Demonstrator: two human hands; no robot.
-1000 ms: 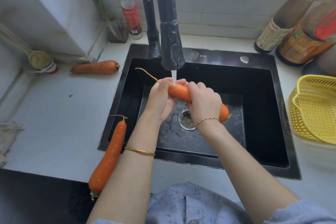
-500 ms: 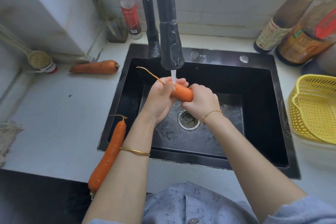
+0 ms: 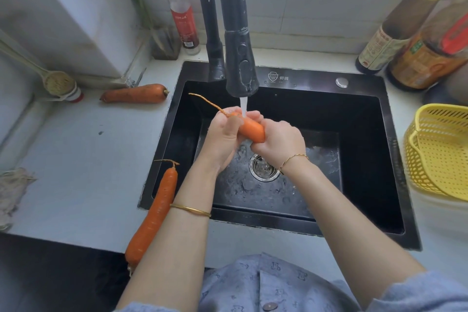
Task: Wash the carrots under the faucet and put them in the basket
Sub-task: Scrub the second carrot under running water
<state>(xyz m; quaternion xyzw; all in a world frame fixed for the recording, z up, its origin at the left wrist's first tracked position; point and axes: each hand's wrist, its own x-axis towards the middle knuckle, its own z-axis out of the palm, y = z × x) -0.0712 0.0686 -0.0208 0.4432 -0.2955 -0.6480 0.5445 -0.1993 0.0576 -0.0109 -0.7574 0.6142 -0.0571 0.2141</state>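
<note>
At the far left edge of the pale counter [image 3: 88, 159] lies a crumpled rag [image 3: 12, 185], and behind it a scrubbing brush [image 3: 59, 82] leans by the wall. Next comes a dusty carrot [image 3: 134, 94], dull brownish orange, lying on the counter with its blunt top toward the sink [image 3: 367, 159]. A long carrot [image 3: 157, 213], bright orange and lightly ridged, lies across the sink's left rim, its thin curled root over the basin and its thick end jutting past the counter's front edge, partly behind the left forearm. A red-capped bottle [image 3: 183, 15] stands at the back. The black faucet [image 3: 240, 66] pours a narrow stream [image 3: 243, 106] onto the wet carrot [image 3: 252, 128], which is held over the basin above the drain [image 3: 263, 167]; it looks glossy, smooth and vivid orange, with a wiry root tail sticking out up and to the left. The left hand [image 3: 225, 134] has its fingers curled round the narrow end, and the right hand [image 3: 281, 143] wraps round the thicker end, hiding it. Sauce bottles [image 3: 395, 33] stand at the back right, and the yellow basket [image 3: 440, 149], perforated plastic, sits on the counter right of the sink, well apart from all three carrots.
</note>
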